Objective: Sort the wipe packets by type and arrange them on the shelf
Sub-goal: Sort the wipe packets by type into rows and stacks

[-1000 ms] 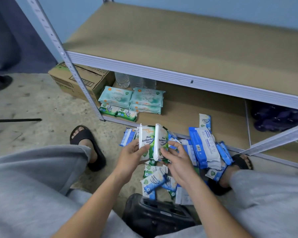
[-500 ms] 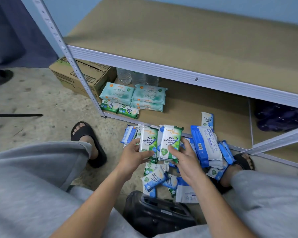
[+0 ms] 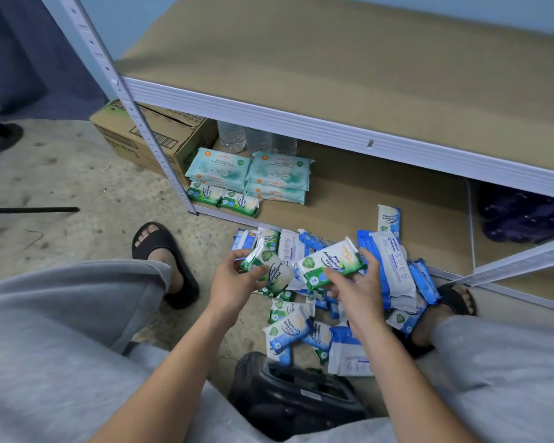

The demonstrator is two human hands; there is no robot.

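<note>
Wipe packets of the green pine sort sit in both my hands. My left hand (image 3: 234,281) curls round one green packet (image 3: 271,266), a soft, glossy pillow of film. My right hand (image 3: 360,290) grips a second green packet (image 3: 328,263) from below, thumb on its printed face. Both hang just over the loose pile (image 3: 293,324) of blue and green packets on the rough concrete floor, at the front edge of the lower shelf (image 3: 381,199).

Half a second ago I held the two upright, side by side. Now they are tipped apart, the left one turned on edge, the right one slanting.

On the shelf's fibreboard, far left, two stacks of flat teal packs (image 3: 263,174) lie touching, with two green pine packets (image 3: 224,199) in front. Behind them stand clear bottles (image 3: 256,139), and a cardboard box (image 3: 179,139) sits beside the steel post (image 3: 141,129). My black sandals (image 3: 167,251) flank the pile.
</note>
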